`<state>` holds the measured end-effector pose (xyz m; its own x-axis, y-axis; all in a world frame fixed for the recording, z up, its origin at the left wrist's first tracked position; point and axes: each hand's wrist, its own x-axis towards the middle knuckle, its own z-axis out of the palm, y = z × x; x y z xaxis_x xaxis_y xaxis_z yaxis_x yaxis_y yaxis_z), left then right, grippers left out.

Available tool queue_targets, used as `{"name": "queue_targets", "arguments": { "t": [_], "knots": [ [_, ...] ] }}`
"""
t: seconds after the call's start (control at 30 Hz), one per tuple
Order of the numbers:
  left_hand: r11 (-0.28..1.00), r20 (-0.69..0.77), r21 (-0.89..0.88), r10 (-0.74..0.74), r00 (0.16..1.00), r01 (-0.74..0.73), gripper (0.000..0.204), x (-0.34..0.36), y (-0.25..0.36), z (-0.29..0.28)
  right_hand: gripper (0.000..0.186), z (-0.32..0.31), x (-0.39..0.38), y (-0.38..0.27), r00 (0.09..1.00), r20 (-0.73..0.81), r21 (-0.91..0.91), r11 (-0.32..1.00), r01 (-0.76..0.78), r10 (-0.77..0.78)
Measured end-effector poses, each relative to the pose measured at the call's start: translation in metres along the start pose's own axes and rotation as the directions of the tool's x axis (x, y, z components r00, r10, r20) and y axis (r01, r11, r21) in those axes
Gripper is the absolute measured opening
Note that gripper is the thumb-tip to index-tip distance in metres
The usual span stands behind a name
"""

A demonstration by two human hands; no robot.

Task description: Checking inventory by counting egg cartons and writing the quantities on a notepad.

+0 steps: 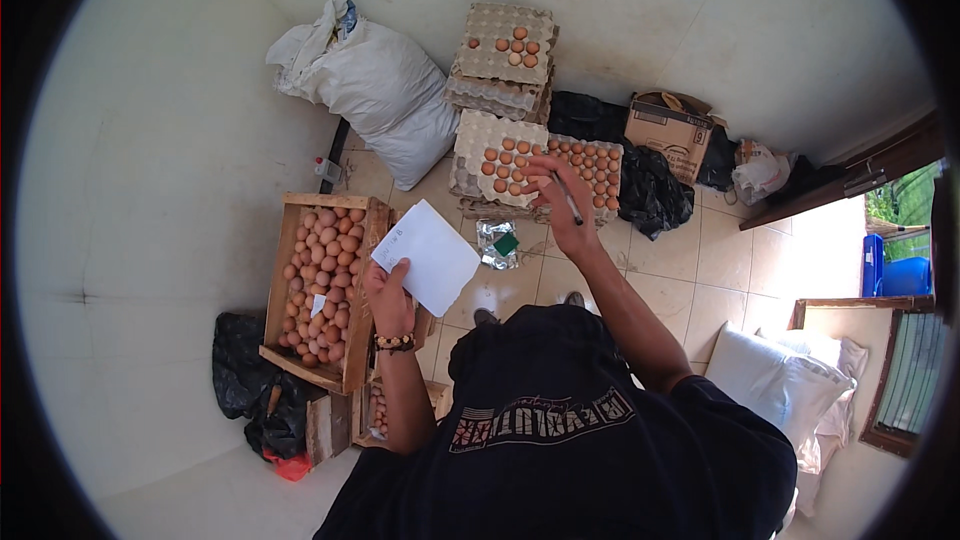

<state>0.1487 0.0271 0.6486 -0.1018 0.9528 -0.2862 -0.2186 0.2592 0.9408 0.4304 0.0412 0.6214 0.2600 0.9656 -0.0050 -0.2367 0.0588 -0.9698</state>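
Observation:
My left hand (389,300) pinches a white sheet of paper (432,262) by its lower left edge, thumb on top. A little handwriting shows near its upper left. In my right hand (562,208) is a dark pen (571,204), held between the fingers and pointing away from the writing. That hand reaches over the egg trays, its fingertips near the brown eggs (503,162) on a grey cardboard egg tray (480,130). Whether the fingertips touch an egg I cannot tell. Beside it lies a fuller tray of eggs (600,175).
A wooden crate (372,240) heaped with eggs stands at left, a smaller egg box below it. Stacked trays (505,35) and a stuffed white sack (380,80) line the wall. Black bags (655,195), a cardboard box (668,135) and a foil packet (497,244) lie around; white sacks (770,380) at right.

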Motion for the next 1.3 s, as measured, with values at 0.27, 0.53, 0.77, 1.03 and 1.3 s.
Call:
{"name": "queue_targets", "arguments": {
  "t": [0.27,0.53,0.77,1.03,1.3],
  "knots": [
    [1.000,-0.008,-0.003,0.007,1.000,-0.007,0.029,-0.001,0.001,0.001,0.035,0.006,-0.017,0.001,0.985,-0.117,0.017,0.991,0.132,-0.130],
    [1.000,0.011,-0.002,0.003,1.000,-0.003,0.032,-0.001,0.002,0.004,0.018,0.009,-0.035,0.024,0.973,-0.227,-0.024,0.999,0.021,-0.026],
    [1.000,0.017,-0.021,-0.007,1.000,0.007,0.032,-0.001,0.001,0.003,0.012,0.001,-0.038,0.039,0.954,-0.300,-0.189,0.982,-0.028,-0.030],
    [1.000,0.015,-0.003,0.005,1.000,-0.005,0.033,-0.002,0.004,0.008,0.013,-0.009,-0.036,0.063,0.929,-0.355,-0.226,0.955,-0.194,0.104],
    [1.000,-0.003,-0.002,0.004,1.000,-0.004,0.031,-0.002,0.001,0.006,0.015,-0.013,-0.035,0.072,0.948,-0.319,-0.422,0.894,-0.150,0.008]
  ]
}}
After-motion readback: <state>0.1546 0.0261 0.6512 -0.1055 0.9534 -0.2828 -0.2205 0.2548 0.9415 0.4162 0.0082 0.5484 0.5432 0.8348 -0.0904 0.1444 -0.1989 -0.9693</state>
